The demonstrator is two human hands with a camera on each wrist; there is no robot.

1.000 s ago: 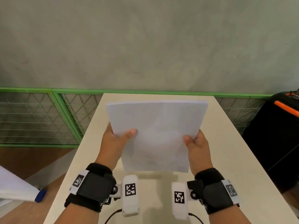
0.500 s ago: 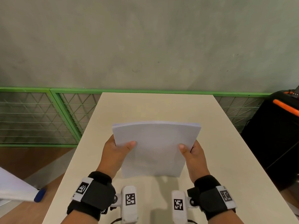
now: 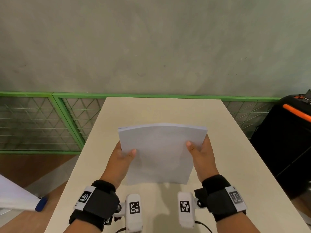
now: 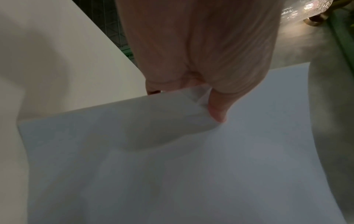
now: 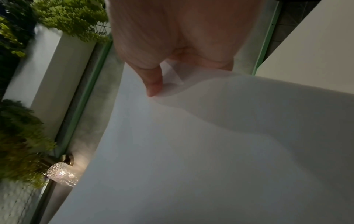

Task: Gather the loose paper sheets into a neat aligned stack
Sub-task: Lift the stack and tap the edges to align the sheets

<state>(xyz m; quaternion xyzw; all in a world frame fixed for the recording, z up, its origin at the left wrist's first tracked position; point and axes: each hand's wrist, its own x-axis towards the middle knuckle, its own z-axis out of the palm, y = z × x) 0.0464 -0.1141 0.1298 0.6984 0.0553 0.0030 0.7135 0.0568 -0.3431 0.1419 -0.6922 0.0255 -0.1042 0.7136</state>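
A stack of white paper sheets [image 3: 159, 153] stands nearly upright over the beige table [image 3: 235, 165], its lower edge close to or on the tabletop. My left hand [image 3: 123, 157] grips the stack's left side, thumb on the near face and fingers hidden behind. My right hand [image 3: 199, 153] grips the right side the same way. The top edges of the sheets look even and bow slightly. In the left wrist view my left hand [image 4: 210, 97] pinches the paper [image 4: 191, 166]. The right wrist view shows my right hand [image 5: 159, 75] pinching the paper [image 5: 191, 151].
A green mesh fence [image 3: 42, 121] runs behind and left of the table, below a grey wall. A black case with an orange stripe [image 3: 289, 140] stands at the right. A white sheet with a blue object [image 3: 41, 203] lies at the lower left, off the table.
The stack came down from a raised position toward the tabletop and sits lower and nearer to me. Both hands kept their grip on its sides.
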